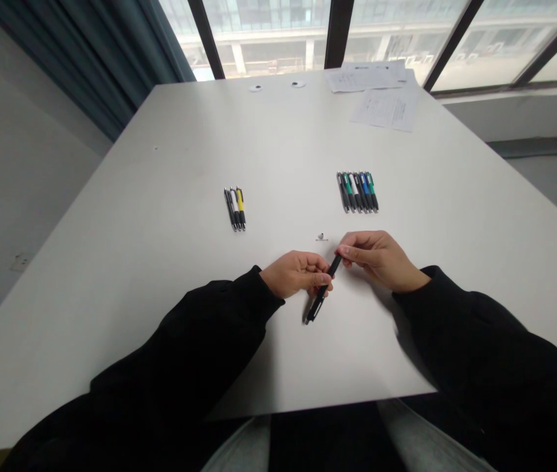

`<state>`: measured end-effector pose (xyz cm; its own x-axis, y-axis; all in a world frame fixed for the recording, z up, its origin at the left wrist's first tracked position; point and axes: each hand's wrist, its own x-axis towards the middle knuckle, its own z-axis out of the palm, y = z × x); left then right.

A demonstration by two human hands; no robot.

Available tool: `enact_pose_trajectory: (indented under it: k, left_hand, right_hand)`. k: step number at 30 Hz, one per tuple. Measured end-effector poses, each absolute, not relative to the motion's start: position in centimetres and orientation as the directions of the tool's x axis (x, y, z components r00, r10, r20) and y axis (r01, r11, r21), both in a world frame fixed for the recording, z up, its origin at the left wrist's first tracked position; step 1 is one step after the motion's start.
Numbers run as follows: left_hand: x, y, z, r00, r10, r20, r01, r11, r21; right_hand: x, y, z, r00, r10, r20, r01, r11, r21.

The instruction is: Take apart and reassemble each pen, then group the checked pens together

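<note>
A black pen (pixel 318 303) is held slantwise just above the table, its clip end low and towards me. My left hand (pixel 295 274) is closed round the middle of its barrel, thumb on top. My right hand (pixel 384 261) pinches at the pen's far end with thumb and fingertips; the very tip is hidden by those fingers. Just beyond my hands lie a small silvery cone-shaped piece (pixel 321 235) and a thin short piece beside it, too small to make out well.
Three pens (pixel 236 210) lie side by side at the left, one with a yellow barrel. A row of several pens (pixel 358 192) in black, green, white and blue lies at the right. Papers (pixel 384 108) and two white oval objects (pixel 298 84) are at the white table's (pixel 185 196) far edge.
</note>
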<state>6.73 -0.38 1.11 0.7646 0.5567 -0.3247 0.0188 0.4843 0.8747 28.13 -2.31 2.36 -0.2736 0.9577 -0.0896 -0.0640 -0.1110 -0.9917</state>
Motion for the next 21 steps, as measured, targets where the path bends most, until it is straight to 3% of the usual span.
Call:
enact_pose_trajectory:
  k: [3,8,10,13,15,21]
  left_hand:
    - [6.7,-0.3,1.0,0.770,0.550,-0.324,0.013,0.494,0.869]
    - [6.5,-0.2,0.7,0.793,0.532,-0.297,-0.017,0.507,0.862]
    - [6.5,-0.2,0.6,0.797,0.526,-0.298,-0.025,0.521,0.853]
    - [6.6,-0.2,0.5,0.801,0.516,-0.303,-0.042,0.554,0.832]
    - [6.7,-0.1,0.5,0.807,0.510,-0.298,-0.056,0.568,0.821]
    - [6.8,-0.1,0.6,0.810,0.513,-0.285,-0.082,0.580,0.810]
  right_hand:
    - [28.3,-2.4,2.0,-0.249,0.968,-0.034,0.037,-0.025,-0.999]
    - [28.8,-2.3,1.8,-0.309,0.947,-0.085,0.086,-0.061,-0.994]
    - [29.1,-1.9,1.7,-0.235,0.972,-0.009,0.211,0.042,-0.976]
    - [29.2,-1.1,1.3,-0.139,0.967,0.216,0.535,0.256,-0.805]
    - [28.9,-0.6,0.9,-0.172,0.941,0.291,0.666,0.329,-0.669]
    - [27.7,0.1,0.1,-0.264,0.918,0.297,0.753,0.389,-0.531]
